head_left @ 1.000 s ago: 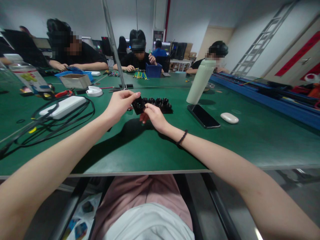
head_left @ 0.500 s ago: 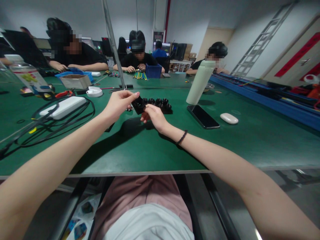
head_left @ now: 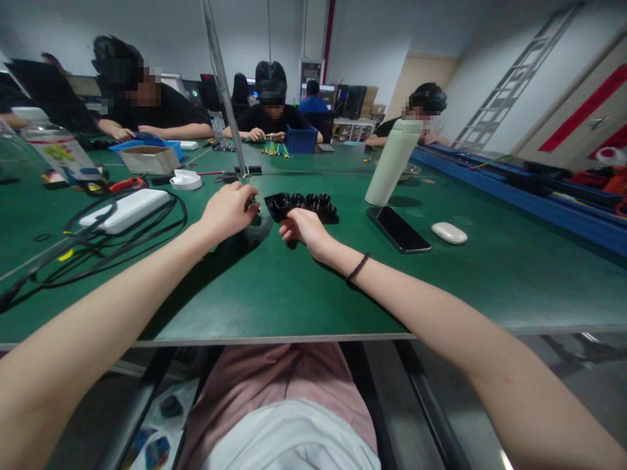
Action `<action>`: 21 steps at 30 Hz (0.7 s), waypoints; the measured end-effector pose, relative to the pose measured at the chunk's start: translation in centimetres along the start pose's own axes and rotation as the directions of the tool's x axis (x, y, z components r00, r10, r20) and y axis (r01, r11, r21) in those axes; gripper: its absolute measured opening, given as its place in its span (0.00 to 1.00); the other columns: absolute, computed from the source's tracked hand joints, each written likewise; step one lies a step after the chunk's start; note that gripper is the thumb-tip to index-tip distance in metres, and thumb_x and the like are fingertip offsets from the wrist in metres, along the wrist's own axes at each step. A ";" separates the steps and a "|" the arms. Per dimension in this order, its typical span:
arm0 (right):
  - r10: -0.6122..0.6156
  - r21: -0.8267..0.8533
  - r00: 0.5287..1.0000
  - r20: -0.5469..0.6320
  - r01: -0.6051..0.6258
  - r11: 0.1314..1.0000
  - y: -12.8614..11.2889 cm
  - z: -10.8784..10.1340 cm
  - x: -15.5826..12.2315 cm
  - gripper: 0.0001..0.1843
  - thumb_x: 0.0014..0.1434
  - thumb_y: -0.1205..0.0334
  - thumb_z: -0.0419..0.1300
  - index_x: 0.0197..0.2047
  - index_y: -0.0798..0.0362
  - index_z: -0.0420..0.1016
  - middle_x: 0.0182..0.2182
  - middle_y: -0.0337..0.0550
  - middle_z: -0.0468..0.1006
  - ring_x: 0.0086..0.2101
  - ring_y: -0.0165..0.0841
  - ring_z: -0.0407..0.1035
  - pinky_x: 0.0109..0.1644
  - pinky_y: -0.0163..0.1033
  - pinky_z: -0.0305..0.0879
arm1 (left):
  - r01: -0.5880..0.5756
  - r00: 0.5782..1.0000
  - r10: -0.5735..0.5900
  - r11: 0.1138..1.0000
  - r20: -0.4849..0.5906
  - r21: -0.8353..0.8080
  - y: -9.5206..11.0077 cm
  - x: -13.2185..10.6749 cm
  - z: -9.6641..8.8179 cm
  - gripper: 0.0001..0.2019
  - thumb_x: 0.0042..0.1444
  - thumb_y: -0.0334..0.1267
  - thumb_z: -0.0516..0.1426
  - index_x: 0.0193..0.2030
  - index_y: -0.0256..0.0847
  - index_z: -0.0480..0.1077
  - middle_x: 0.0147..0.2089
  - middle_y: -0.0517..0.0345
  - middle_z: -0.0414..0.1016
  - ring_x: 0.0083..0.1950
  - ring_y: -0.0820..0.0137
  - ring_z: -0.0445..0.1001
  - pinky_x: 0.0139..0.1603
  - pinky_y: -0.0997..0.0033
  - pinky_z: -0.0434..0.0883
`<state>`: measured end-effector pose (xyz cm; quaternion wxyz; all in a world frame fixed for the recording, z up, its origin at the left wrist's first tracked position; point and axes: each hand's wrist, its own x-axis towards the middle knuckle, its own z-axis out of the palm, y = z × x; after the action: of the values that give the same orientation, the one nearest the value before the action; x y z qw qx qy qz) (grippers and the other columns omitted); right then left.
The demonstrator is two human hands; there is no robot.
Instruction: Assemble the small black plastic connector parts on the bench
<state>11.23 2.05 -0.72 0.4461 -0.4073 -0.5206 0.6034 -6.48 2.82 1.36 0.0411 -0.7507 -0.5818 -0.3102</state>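
Both forearms (head_left: 151,287) extended, converging forward. Left hand (head_left: 228,210): back upward, fingers (head_left: 253,210) curled inward. Right hand (head_left: 308,232): turned inward, lower fingers (head_left: 287,230) bent. Hands near, not touching.

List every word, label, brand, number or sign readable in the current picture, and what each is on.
Nothing can be read with certainty.
Bottle label: printing present, too blurred to read.
Dark panel on the column: marks too small to read.
Monitor at the back: content too small to read.
Phone: dark screen, no text visible.
Black part: no lettering visible.
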 end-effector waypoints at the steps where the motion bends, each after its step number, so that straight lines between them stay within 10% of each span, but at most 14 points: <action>1: 0.007 -0.001 1.000 -0.002 -0.007 1.000 0.0 0.0 0.0 0.15 0.61 0.72 0.48 0.24 0.54 0.66 0.16 0.37 0.71 0.16 0.25 0.63 0.23 0.30 0.63 | -0.044 0.998 0.040 0.995 0.048 0.085 -0.2 -0.1 0.2 0.15 0.52 0.37 0.57 0.46 0.38 0.76 0.46 0.43 0.76 0.50 0.54 0.72 0.53 0.57 0.66; 21: 0.032 0.019 0.999 0.004 -0.032 0.999 -0.3 0.1 -0.2 0.15 0.62 0.73 0.49 0.24 0.55 0.65 0.16 0.37 0.72 0.16 0.23 0.64 0.23 0.28 0.64 | -0.189 0.961 0.087 0.900 0.262 0.393 -0.7 -0.1 0.6 0.21 0.54 0.33 0.50 0.53 0.37 0.73 0.50 0.41 0.77 0.51 0.52 0.74 0.49 0.59 0.70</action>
<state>11.25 1.84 -0.41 0.4393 -0.4103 -0.5090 0.6161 -6.87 3.17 0.59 0.1514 -0.7962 -0.5798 -0.0836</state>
